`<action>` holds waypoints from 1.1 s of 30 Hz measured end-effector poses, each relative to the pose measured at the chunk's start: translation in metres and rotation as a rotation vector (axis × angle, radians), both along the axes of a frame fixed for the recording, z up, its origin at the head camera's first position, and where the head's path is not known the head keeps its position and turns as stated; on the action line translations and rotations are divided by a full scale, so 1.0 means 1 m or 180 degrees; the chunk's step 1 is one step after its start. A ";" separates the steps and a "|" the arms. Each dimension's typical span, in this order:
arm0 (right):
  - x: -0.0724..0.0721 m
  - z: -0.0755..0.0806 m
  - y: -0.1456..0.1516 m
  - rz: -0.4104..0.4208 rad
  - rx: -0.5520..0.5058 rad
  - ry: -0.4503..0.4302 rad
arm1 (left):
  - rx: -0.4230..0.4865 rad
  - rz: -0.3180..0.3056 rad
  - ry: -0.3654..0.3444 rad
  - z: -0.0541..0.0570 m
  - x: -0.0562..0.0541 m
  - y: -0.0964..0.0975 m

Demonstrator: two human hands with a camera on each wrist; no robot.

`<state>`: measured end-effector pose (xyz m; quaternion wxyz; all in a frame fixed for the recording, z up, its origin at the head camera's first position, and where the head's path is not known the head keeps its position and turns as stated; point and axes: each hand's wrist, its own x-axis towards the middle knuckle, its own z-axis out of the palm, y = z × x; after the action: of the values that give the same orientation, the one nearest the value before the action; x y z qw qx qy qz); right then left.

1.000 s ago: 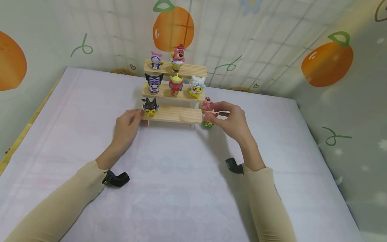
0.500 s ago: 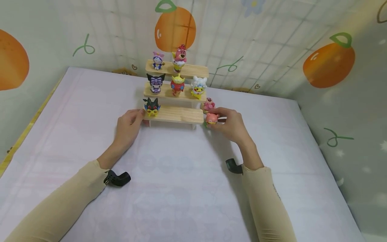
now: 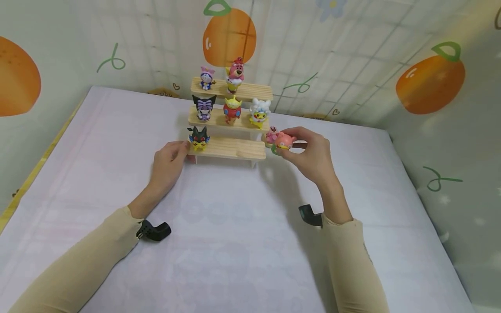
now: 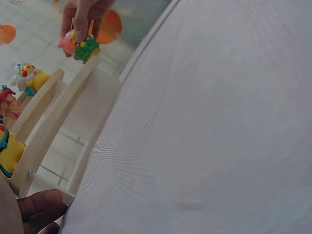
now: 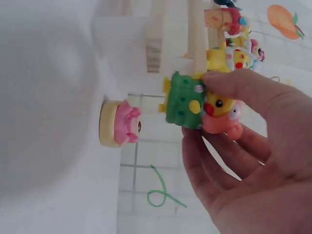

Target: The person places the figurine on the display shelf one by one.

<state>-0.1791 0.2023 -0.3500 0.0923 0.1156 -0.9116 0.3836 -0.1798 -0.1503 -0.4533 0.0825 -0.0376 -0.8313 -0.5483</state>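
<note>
A three-tier wooden display stand [image 3: 238, 148] stands near the back of the table. My left hand [image 3: 169, 164] holds the left end of its lowest step, beside a yellow figurine with a dark eared hood [image 3: 199, 140]. My right hand [image 3: 311, 152] pinches a figurine with a pink hood, yellow face and green body [image 5: 187, 102] between thumb and fingers. In the right wrist view it is raised off the table, near the stand's right end. A pink bear figurine on a tan round base [image 5: 127, 123] stands on the table below it, partly hidden in the head view.
The middle step bears a purple-and-black figurine [image 3: 204, 108], a red-and-yellow one [image 3: 232, 111] and a white-hooded yellow one [image 3: 259, 114]. On the top step are a small purple figurine [image 3: 207, 79] and a taller pink bear one [image 3: 235, 76]. A patterned curtain [image 3: 164, 48] hangs behind.
My right hand first closed on the pink-hooded figurine beside the stand, then lifted it from the table and tilted it. My left hand has stayed at the stand's left end.
</note>
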 end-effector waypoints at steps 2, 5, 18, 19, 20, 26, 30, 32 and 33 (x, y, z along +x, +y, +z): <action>0.002 0.001 -0.003 -0.0001 -0.0071 0.0057 | 0.0014 0.0008 -0.0007 0.000 0.000 0.000; 0.002 0.000 -0.008 0.0026 -0.0199 0.0118 | 0.0028 0.0026 -0.0020 -0.001 0.000 0.000; 0.001 -0.015 -0.029 0.0232 -0.0390 0.0097 | 0.0009 0.0052 0.0034 -0.003 -0.002 -0.001; 0.001 -0.015 -0.030 0.0244 -0.0418 0.0111 | 0.0013 0.0052 0.0039 -0.003 -0.002 -0.001; 0.001 -0.016 -0.030 0.0252 -0.0438 0.0123 | 0.0016 0.0049 0.0040 -0.002 -0.002 -0.001; 0.001 -0.018 -0.034 0.0191 -0.0422 0.0122 | 0.0015 0.0045 0.0030 0.000 -0.002 -0.001; 0.003 -0.020 -0.037 0.0119 -0.0411 0.0078 | 0.0012 0.0023 0.0000 -0.001 -0.001 0.000; 0.004 -0.021 -0.040 0.0100 -0.0410 0.0052 | 0.0007 0.0029 -0.0004 -0.002 -0.001 0.000; 0.005 -0.022 -0.042 0.0093 -0.0406 0.0046 | 0.0004 0.0034 -0.0002 -0.003 -0.001 -0.001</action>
<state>-0.1741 0.1601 -0.3721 0.1005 0.1256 -0.8827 0.4415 -0.1805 -0.1508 -0.4560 0.0852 -0.0329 -0.8312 -0.5484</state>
